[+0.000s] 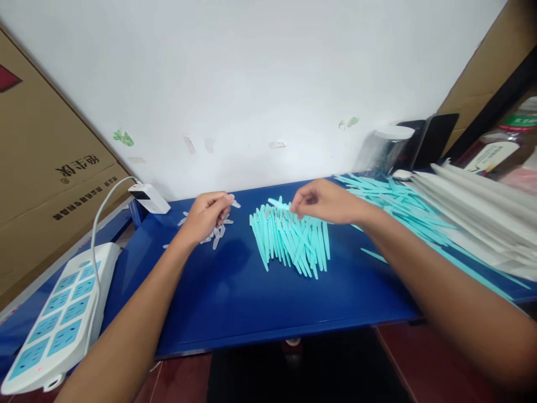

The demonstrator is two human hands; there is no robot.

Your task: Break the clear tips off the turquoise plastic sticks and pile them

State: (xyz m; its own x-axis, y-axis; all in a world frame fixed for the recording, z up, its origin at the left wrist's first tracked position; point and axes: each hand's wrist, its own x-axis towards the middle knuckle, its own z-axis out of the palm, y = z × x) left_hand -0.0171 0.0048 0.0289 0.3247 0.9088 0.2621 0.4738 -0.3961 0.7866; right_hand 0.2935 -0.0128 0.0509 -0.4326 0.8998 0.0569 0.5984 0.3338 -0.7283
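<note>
My left hand (210, 215) is closed in a pinch on a small translucent white cap (236, 204) that sticks out past the fingertips. Below that hand, several similar pale caps (217, 238) lie scattered on the blue table. My right hand (319, 201) pinches a turquoise eyebrow razor (278, 204), its tip pointing left toward my left hand. The razor and the cap are apart. Just under my right hand lies a pile of turquoise razors (289, 240), mostly side by side. The fingers partly hide what each hand grips.
A larger heap of turquoise razors (398, 204) spreads at the right, beside stacked white packets (474, 207). Behind stands a lidded clear jar (384, 151). On the left are a power strip (62, 313), a white corded device (150, 198) and a cardboard box (46, 168).
</note>
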